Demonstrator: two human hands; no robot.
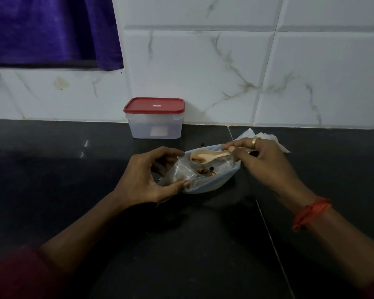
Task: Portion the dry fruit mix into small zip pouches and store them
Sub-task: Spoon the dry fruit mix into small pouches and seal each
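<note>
Head view, left hand: the left hand (147, 178) grips a small clear zip pouch (178, 173) between thumb and curled fingers, its mouth turned toward the right hand.
Head view, right hand: the right hand (261, 160) pinches the handle of a pale spoon (207, 157). The spoon's bowl carries a bit of mix and hangs just beside the left fingertips, above the pouch.
Dry fruit mix: only a few pieces (205, 170) lie in the pale blue holder (203, 188) under both hands; whether it is a dish or a bag I cannot tell.
Done: with so little mix in the holder, most of the portioning seems finished.
Left: this scoop, sealing and storing. The red-lidded container (154, 117) beyond the left hand is closed, and spare pouches (266, 137) lie beyond the right hand.
</note>
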